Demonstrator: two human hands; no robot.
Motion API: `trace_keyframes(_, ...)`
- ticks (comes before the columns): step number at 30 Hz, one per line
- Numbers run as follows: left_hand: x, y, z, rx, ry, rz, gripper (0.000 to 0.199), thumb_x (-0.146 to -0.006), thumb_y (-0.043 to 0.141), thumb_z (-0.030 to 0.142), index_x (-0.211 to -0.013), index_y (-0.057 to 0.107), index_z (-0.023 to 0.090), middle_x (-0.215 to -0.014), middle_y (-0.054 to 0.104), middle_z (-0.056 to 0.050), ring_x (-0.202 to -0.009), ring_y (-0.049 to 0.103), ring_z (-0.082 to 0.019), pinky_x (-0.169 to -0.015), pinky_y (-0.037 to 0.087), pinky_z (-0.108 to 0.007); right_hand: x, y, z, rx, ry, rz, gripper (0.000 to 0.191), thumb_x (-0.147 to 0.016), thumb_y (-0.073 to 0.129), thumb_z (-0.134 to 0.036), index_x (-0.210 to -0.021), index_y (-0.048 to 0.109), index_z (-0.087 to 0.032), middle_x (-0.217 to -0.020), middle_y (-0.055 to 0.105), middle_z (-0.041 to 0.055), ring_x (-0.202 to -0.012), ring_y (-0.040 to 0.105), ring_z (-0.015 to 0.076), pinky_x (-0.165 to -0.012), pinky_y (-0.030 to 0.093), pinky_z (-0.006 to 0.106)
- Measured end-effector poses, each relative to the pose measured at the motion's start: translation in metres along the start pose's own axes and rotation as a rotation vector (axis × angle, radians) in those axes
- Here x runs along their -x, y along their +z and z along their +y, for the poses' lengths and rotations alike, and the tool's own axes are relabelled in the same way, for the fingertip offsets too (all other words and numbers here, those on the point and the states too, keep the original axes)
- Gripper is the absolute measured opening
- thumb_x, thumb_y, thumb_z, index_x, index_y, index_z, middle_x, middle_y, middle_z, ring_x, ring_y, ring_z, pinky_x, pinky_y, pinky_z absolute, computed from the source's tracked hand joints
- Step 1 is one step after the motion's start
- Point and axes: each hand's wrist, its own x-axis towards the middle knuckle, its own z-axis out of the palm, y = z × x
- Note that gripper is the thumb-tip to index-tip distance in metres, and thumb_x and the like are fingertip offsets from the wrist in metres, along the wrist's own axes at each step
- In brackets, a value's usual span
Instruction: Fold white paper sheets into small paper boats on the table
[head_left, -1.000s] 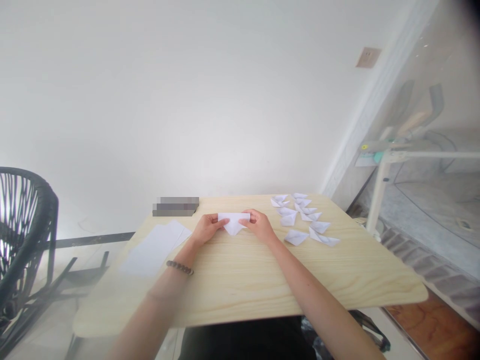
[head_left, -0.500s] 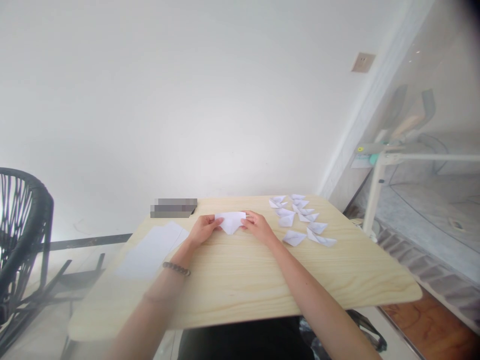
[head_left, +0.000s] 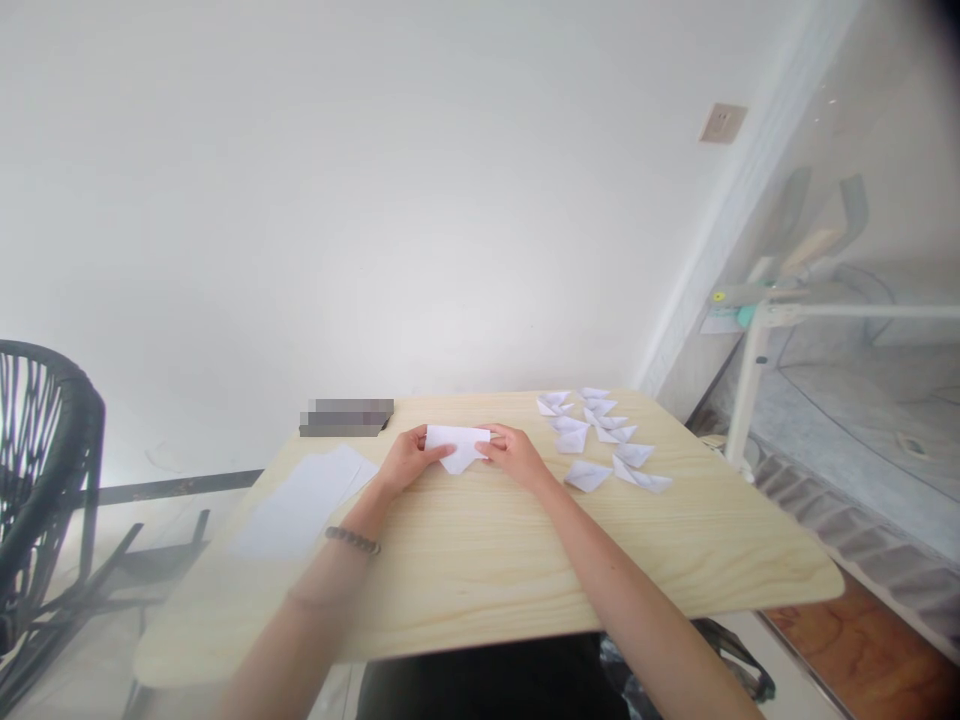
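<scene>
A small folded sheet of white paper (head_left: 459, 440) is held between my two hands, just over the middle of the table (head_left: 480, 560). My left hand (head_left: 409, 460) grips its left end, thumb on the front face and fingers behind. At the right end my right hand (head_left: 517, 455) pinches it in the same way. The paper has a straight top edge and tapers to a blunt point at the bottom. Several folded paper boats (head_left: 589, 475) lie to the right of my right hand. Left of my left hand rest flat white sheets (head_left: 300, 500).
A dark, blurred-out object (head_left: 346, 417) lies at the table's back left corner. Behind the table rises a white wall (head_left: 450, 200). A black woven chair (head_left: 52, 440) stands at the left, and a white metal frame (head_left: 746, 390) at the right.
Both thumbs have slid inward over the front of the folded paper. The boats and loose sheets lie as before.
</scene>
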Motion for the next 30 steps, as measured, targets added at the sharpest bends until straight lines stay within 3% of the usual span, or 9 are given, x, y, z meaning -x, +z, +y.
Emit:
trace_keyframes(6,0.000,0.004,0.001,-0.117,0.043,0.055,0.047,-0.057,0.065,0.041,-0.094,0.055,0.014,-0.079,0.062,-0.004,-0.071,0.056,-0.017,-0.061,0.043,-0.026,0.000,0.001,0.002,0.009,-0.008,-0.017,0.040,-0.067,0.057,-0.029,-0.106,0.054,-0.017,-0.075,0.066,0.0030,-0.072,0.061,0.0167,-0.065,0.051,0.029)
trace_keyframes(15,-0.004,0.007,-0.006,-0.090,0.046,0.084,0.054,-0.056,0.066,0.039,-0.100,0.049,0.014,-0.069,0.058,-0.001,-0.061,0.053,-0.013,-0.055,0.041,-0.023,-0.002,0.004,0.007,-0.037,-0.010,0.017,0.036,-0.066,0.059,-0.029,-0.099,0.054,-0.016,-0.090,0.064,0.0059,-0.077,0.061,0.0181,-0.067,0.052,0.030)
trace_keyframes(20,-0.005,0.007,-0.006,-0.109,0.056,0.120,0.049,-0.056,0.066,0.036,-0.098,0.052,0.013,-0.075,0.058,-0.003,-0.064,0.052,-0.013,-0.056,0.041,-0.023,-0.004,0.002,0.013,-0.017,-0.001,-0.013,0.036,-0.069,0.054,-0.025,-0.104,0.052,-0.017,-0.083,0.065,0.0049,-0.075,0.062,0.0173,-0.067,0.051,0.030)
trace_keyframes(25,-0.005,0.005,-0.007,-0.074,0.007,0.062,0.041,-0.059,0.063,0.036,-0.091,0.057,0.012,-0.079,0.062,-0.005,-0.070,0.055,-0.016,-0.060,0.042,-0.026,-0.003,-0.004,0.010,-0.010,-0.033,-0.106,0.040,-0.071,0.048,-0.017,-0.111,0.049,-0.015,-0.079,0.065,0.0037,-0.074,0.062,0.0154,-0.070,0.049,0.029)
trace_keyframes(30,-0.003,0.004,-0.005,-0.079,-0.016,0.022,0.037,-0.060,0.062,0.038,-0.085,0.060,0.011,-0.076,0.063,-0.005,-0.069,0.056,-0.017,-0.059,0.042,-0.025,0.000,-0.004,0.001,0.058,0.005,-0.078,0.041,-0.069,0.049,-0.013,-0.110,0.051,-0.014,-0.066,0.064,0.0005,-0.067,0.060,0.0129,-0.068,0.048,0.027)
